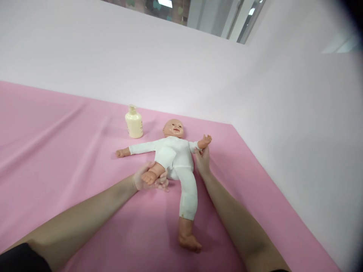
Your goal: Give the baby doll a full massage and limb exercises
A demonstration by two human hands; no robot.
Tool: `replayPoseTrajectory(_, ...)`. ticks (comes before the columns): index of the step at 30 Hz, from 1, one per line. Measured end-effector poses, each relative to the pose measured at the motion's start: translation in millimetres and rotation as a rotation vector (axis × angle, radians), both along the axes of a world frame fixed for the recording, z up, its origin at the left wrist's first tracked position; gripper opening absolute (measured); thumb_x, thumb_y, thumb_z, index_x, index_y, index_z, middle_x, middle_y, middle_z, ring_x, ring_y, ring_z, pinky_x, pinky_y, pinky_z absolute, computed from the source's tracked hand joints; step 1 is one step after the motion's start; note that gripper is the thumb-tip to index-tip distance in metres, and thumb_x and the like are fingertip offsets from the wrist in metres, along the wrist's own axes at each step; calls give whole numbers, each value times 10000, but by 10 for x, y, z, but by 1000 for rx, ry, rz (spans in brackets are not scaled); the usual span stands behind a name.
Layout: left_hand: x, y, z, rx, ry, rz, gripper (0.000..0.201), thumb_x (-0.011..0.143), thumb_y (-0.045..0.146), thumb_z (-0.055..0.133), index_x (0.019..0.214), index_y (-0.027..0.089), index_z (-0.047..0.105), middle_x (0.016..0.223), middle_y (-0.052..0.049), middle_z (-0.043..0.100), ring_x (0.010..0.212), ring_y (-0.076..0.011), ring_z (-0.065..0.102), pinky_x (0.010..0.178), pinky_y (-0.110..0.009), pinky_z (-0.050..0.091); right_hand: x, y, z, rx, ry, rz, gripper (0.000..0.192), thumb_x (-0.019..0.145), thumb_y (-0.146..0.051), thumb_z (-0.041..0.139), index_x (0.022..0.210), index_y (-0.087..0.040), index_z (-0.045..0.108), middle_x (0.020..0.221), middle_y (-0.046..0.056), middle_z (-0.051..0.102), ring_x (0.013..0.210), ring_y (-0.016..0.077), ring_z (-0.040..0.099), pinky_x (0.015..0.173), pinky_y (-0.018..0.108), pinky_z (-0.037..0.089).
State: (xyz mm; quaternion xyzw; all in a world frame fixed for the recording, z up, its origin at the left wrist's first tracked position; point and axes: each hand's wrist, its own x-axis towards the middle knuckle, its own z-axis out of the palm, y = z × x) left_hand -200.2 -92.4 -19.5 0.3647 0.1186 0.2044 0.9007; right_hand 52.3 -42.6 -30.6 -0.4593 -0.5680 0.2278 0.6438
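A baby doll (183, 153) in a white cloth suit lies on its back on the pink cover, its head away from me. My left hand (141, 176) is wrapped round its lower leg on the left side, just by the bare foot (149, 177); that leg is raised and bent. With closed fingers, my right hand (202, 160) grips the doll's right-side forearm below its small hand (204, 141). The other leg (188, 194) lies stretched towards me, and the left-side arm (141, 147) reaches out sideways.
A cream pump bottle (134, 124) stands upright left of the doll's head. Pink cloth (70, 158) with a few creases covers the surface. A white wall (127, 64) rises behind, another (297, 113) on the right; a window (210, 17) is at the top.
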Motion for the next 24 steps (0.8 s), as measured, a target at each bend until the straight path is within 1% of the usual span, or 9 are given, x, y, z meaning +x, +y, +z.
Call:
replayPoseTrajectory(3,22,21,24,-93,-60,21,498,789,616,416,680,146,538,483,11,416,624,-180,489,789,-413,442,-47,-64,2,68,-228,40,488,861,-360,548,1319,-224,450,1336,100,526,1220,228,505,1044,438,407)
replayPoseTrajectory(5,33,30,23,-125,-64,52,492,799,598,431,676,136,545,484,12,414,608,-173,477,760,-387,446,-65,-101,11,141,-420,65,395,871,-319,546,1257,-236,523,1264,79,581,1204,228,508,1064,452,379)
replayPoseTrajectory(7,40,35,10,-136,-58,66,483,783,593,475,669,129,547,493,13,422,599,-167,474,741,-368,449,-72,-121,24,214,-566,82,349,882,-273,531,1229,-248,556,1232,68,600,1194,225,505,1066,449,375)
replayPoseTrajectory(9,42,39,-13,-130,-50,66,481,777,591,494,676,125,548,519,9,438,604,-165,481,728,-356,449,-72,-123,36,260,-646,91,347,887,-237,511,1229,-251,564,1228,63,603,1192,224,501,1061,445,382)
replayPoseTrajectory(12,38,58,-59,-103,-40,52,493,798,601,458,705,125,546,553,2,456,618,-170,498,718,-351,444,-67,-114,44,275,-690,88,353,890,-217,494,1233,-252,567,1230,63,601,1194,228,497,1056,448,387)
replayPoseTrajectory(15,28,86,-107,-85,-43,27,504,809,613,427,734,130,545,570,0,468,630,-176,511,725,-359,442,-62,-107,34,253,-673,91,354,895,-239,494,1242,-255,560,1240,63,593,1202,228,494,1059,450,385)
replayPoseTrajectory(18,15,88,-129,-64,-72,-52,512,789,630,433,746,135,553,602,-4,489,645,-179,521,762,-388,445,-57,-104,0,204,-583,80,371,886,-292,525,1256,-257,539,1250,66,585,1204,229,497,1067,454,375)
replayPoseTrajectory(21,-3,41,-104,10,-99,-177,504,772,627,468,780,135,576,653,-27,539,703,-203,548,828,-432,434,-58,-98,-25,108,-413,66,422,867,-339,553,1277,-248,509,1281,74,566,1208,231,501,1069,456,368)
replayPoseTrajectory(24,-17,-15,-36,128,-118,-390,512,672,635,590,820,145,603,669,-58,588,760,-262,586,841,-465,437,-62,-80,2,29,-169,63,528,850,-371,564,1342,-233,433,1351,87,514,1250,224,477,1068,426,374)
